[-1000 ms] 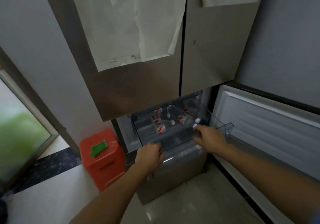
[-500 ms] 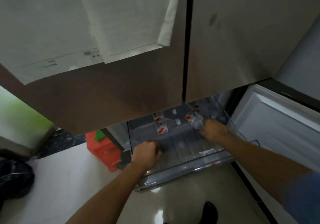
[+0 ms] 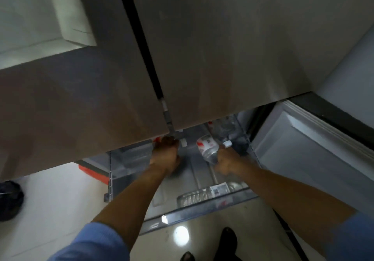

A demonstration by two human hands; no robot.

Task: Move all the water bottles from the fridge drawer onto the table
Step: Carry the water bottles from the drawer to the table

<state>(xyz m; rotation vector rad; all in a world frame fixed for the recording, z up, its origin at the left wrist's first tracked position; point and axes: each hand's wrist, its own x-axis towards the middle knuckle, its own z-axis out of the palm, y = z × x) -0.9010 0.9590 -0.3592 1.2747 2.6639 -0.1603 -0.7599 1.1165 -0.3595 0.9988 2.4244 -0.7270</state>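
Drawer rear hidden under fridge doors; left hand fingertips there, grip unclear; frame blurred.

Left forearm stretching towards the far side, left hand facing knuckles up, its grip hidden, right forearm reaching alongside, right hand gripping a water bottle

I see a clear bottle over the drawer, with a red and white label and a white cap. The drawer itself reads as see-through grey. Above the drawer the fridge doors are dull brownish grey, with a white sheet of paper on the left one. Right of the drawer an open door is pale grey-white. Left of the drawer there's an orange-red bin and a black bag. Below the drawer: glossy cream floor, black shoes, blue sleeves
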